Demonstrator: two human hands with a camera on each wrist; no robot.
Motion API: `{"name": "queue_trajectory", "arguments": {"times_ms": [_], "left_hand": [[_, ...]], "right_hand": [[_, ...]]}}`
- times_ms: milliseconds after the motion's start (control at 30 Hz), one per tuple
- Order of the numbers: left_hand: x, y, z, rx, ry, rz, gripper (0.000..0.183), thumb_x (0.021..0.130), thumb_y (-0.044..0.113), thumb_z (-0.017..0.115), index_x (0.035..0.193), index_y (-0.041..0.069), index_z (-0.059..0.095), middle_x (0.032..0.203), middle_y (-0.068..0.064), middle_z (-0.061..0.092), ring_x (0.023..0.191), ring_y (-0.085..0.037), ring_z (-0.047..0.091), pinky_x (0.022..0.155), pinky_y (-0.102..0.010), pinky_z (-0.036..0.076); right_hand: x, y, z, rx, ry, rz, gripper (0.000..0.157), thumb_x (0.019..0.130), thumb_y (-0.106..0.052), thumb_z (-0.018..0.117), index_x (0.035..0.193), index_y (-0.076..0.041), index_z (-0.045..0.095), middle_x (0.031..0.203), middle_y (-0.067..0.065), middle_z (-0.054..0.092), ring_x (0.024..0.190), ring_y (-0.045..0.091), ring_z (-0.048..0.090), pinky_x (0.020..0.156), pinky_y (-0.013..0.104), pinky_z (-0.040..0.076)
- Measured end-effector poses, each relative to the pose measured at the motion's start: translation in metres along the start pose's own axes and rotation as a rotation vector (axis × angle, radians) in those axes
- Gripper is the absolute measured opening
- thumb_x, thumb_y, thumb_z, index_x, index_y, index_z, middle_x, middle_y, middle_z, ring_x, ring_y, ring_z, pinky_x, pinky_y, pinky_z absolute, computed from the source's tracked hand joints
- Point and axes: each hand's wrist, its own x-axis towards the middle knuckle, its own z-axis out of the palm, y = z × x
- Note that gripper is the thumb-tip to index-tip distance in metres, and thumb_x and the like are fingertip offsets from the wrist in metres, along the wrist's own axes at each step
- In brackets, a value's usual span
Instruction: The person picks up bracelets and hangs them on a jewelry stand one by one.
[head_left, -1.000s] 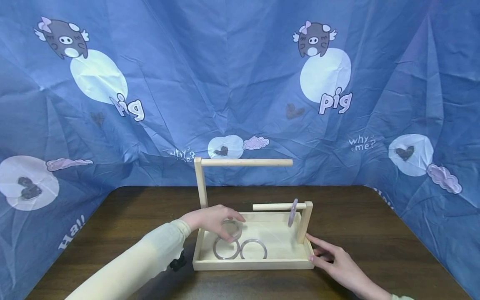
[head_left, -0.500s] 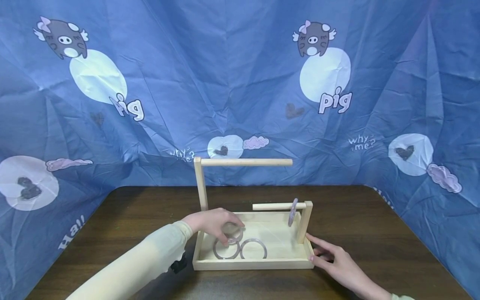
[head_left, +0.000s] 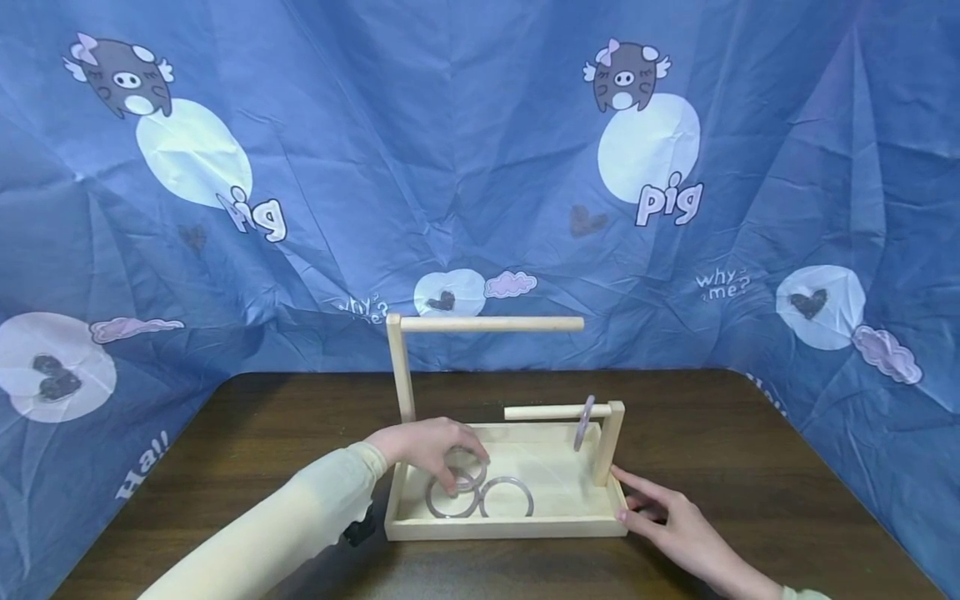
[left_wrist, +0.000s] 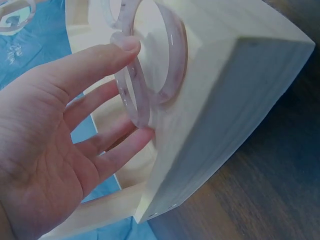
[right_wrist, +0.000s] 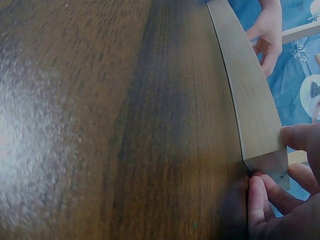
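Observation:
My left hand (head_left: 431, 446) pinches a pale purple translucent bangle (head_left: 484, 473) inside the wooden tray stand (head_left: 506, 528). In the left wrist view the thumb lies on one side of this bangle (left_wrist: 143, 107), with fingers behind it. It overlaps a second bangle (head_left: 429, 504) lying on the tray floor; a third bangle (head_left: 532, 504) lies beside that one. Another bangle (head_left: 583, 427) hangs on the lower peg (head_left: 543, 412). At the tray's right end my right hand (head_left: 682, 529) holds the rim, thumb on the front corner, other fingers against the end wall.
The upper peg (head_left: 491, 325) juts rightward from a tall left post (head_left: 401, 371). A shorter post (head_left: 609, 446) carries the lower peg. Under the tray is a dark wooden table (head_left: 300, 417), with a blue printed cloth (head_left: 480, 167) behind.
The bangle in my left hand has shifted slightly rightward and down over its neighbour, and the thumb has shifted a little. My right hand stays on the tray's end.

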Motion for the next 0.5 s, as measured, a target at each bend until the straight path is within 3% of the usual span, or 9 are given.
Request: {"name": "queue_trajectory", "arguments": {"times_ms": [500], "left_hand": [[0.0007,0.006,-0.0016,-0.022,-0.057,-0.066,0.064,0.068,0.022,0.085,0.128,0.013,0.064,0.13,-0.007,0.059,0.118,-0.023,0.057,0.099,-0.027,0.045]], "right_hand": [[-0.0019,0.0012,-0.0001,-0.005,0.006,-0.039,0.061,0.091,-0.029,0.07,0.146,-0.013,0.049,0.109,0.011,0.071,0.086,0.007,0.066,0.074,0.021,0.051]]}}
